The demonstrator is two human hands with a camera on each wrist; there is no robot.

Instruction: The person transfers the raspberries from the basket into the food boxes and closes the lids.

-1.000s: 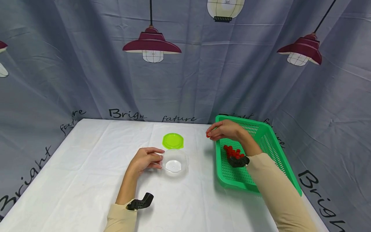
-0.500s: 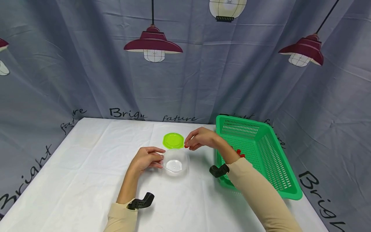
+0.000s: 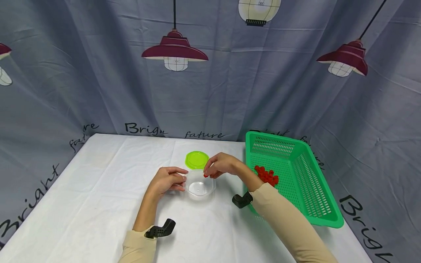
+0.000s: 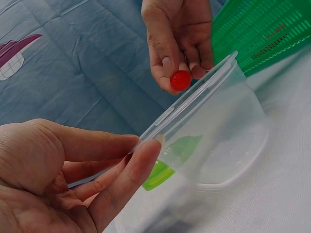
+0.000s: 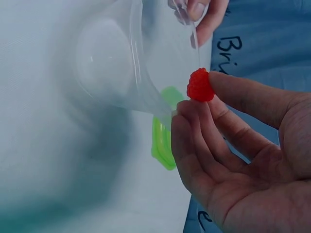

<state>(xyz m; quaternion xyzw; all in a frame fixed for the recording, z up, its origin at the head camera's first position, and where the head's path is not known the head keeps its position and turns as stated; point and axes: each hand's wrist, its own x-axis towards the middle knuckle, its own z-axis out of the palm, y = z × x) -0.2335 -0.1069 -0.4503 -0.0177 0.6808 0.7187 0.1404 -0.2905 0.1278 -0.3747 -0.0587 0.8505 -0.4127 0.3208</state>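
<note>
My left hand (image 3: 167,179) pinches the rim of a clear plastic container (image 3: 199,189) standing on the white table; the left wrist view shows thumb and fingers on that rim. Between thumb and fingertips, my right hand (image 3: 222,164) holds a red raspberry (image 5: 200,85), just over the container's far right rim. No other berry shows inside the clear container. Several more red raspberries (image 3: 269,178) lie in a green basket (image 3: 300,175) on the right, partly behind the right forearm.
A bright green lid (image 3: 196,159) lies flat on the table just behind the container. The white-covered table (image 3: 98,190) ends at a grey-blue curtain (image 3: 210,98) printed with lamps and writing. The basket's raised rim stands right of the container.
My right hand has moved left from above the basket to the container, carrying the raspberry, and then a little lower and nearer. The left hand has stayed on the rim.
</note>
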